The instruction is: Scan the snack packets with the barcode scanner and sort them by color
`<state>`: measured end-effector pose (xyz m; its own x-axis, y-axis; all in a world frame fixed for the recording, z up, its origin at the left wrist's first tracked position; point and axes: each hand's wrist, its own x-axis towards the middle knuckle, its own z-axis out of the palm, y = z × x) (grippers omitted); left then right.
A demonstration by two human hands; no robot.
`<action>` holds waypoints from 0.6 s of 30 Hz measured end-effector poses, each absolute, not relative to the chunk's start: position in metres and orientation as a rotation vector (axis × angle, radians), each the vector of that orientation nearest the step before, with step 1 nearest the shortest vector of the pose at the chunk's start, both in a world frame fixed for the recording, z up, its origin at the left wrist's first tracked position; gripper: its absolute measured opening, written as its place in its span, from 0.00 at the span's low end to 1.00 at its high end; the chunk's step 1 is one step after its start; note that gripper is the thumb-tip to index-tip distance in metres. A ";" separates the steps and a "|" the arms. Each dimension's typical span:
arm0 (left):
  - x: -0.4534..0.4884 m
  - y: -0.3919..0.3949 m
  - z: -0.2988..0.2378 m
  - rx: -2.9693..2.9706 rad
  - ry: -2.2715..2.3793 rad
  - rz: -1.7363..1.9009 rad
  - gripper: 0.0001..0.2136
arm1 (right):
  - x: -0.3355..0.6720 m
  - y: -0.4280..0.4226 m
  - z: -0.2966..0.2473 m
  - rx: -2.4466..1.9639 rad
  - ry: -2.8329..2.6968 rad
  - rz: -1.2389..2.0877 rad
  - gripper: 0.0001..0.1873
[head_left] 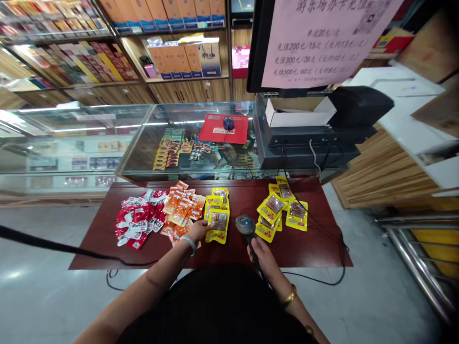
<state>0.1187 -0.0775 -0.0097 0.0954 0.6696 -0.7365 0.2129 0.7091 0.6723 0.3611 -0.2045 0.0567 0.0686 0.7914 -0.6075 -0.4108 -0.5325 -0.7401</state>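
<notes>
My right hand (261, 251) is wrapped round the handle of a grey barcode scanner (245, 225), whose head points up toward the table's middle. My left hand (199, 231) pinches the near edge of a yellow snack packet (218, 223) that lies on top of a small stack of yellow packets. Just left of that hand lies a heap of orange packets (182, 208), and farther left a heap of red and white packets (138, 217). To the right of the scanner lies a loose group of yellow packets (278, 210).
All packets lie on a dark red table (315, 239). Behind it stands a glass counter (150, 143) with a red mouse pad and mouse (228, 123). A black till machine (308, 138) and a monitor with a pink notice (322, 38) stand at back right. Cables (337, 248) trail off the table.
</notes>
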 end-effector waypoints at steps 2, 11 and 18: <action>0.130 -0.080 -0.006 0.719 1.366 0.418 0.22 | 0.360 -0.204 0.059 -1.400 -0.416 1.645 0.28; 0.178 -0.076 0.005 0.771 1.227 0.448 0.23 | 0.365 -0.201 0.057 -1.332 -0.435 1.593 0.27; 0.217 -0.065 0.000 0.706 1.177 0.394 0.25 | 0.376 -0.209 0.055 -1.392 -0.358 1.524 0.28</action>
